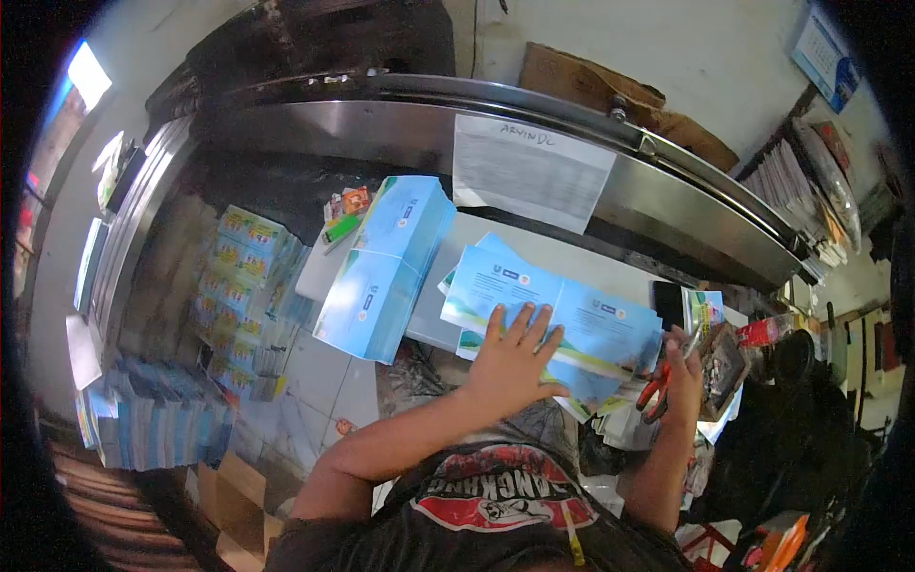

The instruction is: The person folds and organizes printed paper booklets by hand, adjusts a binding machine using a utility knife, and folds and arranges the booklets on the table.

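Note:
My left hand lies with its fingers spread on a light blue printed sheet, which rests over other blue sheets on a white surface. At the sheet's right end, my right hand is raised with its fingers bent. Red-handled pliers are against this hand, and a metal part shows near the fingertips; the exact grip is unclear. To the left stands a thick stack of blue printed sheets, with a green lighter beside it.
A paper with writing hangs on the metal bar behind. Bundles of printed sheets and blue stacks sit at the left. A dark phone, a framed object and a red-labelled bottle are at the right. A cardboard box stands lower left.

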The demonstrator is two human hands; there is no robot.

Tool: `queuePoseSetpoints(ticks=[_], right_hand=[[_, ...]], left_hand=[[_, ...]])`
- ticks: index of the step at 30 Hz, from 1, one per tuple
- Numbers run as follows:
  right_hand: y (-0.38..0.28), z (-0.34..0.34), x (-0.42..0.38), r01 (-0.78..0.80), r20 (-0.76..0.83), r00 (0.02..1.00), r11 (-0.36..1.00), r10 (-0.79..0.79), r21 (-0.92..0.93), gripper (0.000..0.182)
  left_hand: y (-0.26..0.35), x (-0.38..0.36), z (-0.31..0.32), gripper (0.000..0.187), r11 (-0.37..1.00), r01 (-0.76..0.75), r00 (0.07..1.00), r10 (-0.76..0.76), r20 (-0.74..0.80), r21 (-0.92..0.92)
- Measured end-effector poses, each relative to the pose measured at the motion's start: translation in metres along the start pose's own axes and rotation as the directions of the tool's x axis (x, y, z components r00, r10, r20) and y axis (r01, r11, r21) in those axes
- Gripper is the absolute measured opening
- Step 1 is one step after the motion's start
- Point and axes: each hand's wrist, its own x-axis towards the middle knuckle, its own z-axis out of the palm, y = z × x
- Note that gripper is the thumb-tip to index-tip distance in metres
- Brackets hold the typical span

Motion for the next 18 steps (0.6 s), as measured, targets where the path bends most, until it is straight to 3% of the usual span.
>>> queuePoseSetpoints(ticks=[2, 5, 7, 8, 9, 11, 12, 14, 18], right_hand=[[0.008, -0.009, -0.007, 0.057, -0.072, 0.996, 0.998, -0.058, -0.024, 0.024], [0.025, -0.02, -0.029, -0.03, 0.134, 0.991, 0.965, -0.006, 0.262, 0.024], [0.03, -0.002, -0.065, -0.176, 0.288, 0.954, 0.939, 0.088, 0.295, 0.025], [0.041, 0.001, -0.08, -0.333, 0.403, 0.894, 0.893, 0.197, 0.303, 0.026], [0.035, 0.015, -0.103, -0.484, 0.4, 0.836, 0.848, 0.376, 0.215, 0.028], [0.077, 0.011, -0.123, -0.588, 0.753, 0.607, 0.781, 0.254, 0.211, 0.04], [0.074, 0.012, -0.13, -0.595, 0.759, 0.596, 0.779, 0.262, 0.198, 0.04], [0.059, 0.017, -0.134, -0.57, 0.848, 0.438, 0.822, 0.299, 0.005, 0.055], [0.061, 0.008, -0.142, -0.499, 0.906, 0.365, 0.866, 0.213, -0.003, 0.067]], left_hand=[[-0.012, 0.004, 0.015, 0.09, 0.998, -0.043, 0.999, 0.043, -0.005, 0.042], [-0.02, 0.008, 0.025, 0.09, 0.992, -0.121, 0.987, 0.118, -0.105, -0.024], [-0.02, 0.008, 0.025, 0.091, 0.994, -0.106, 0.991, 0.105, -0.086, -0.008], [-0.018, 0.009, 0.025, 0.091, 0.994, -0.109, 0.991, 0.108, -0.082, -0.009], [-0.015, 0.011, 0.023, 0.09, 0.996, -0.087, 0.993, 0.085, -0.078, -0.021], [-0.012, 0.018, 0.023, 0.09, 0.998, -0.054, 0.996, 0.052, -0.077, -0.029], [-0.008, 0.02, 0.024, 0.089, 0.997, -0.046, 0.995, 0.041, -0.088, -0.056], [-0.007, 0.025, 0.022, 0.088, 0.998, -0.031, 0.992, 0.024, -0.12, -0.063], [-0.009, 0.022, 0.007, 0.082, 0.989, -0.002, 0.988, -0.02, -0.15, -0.149]])
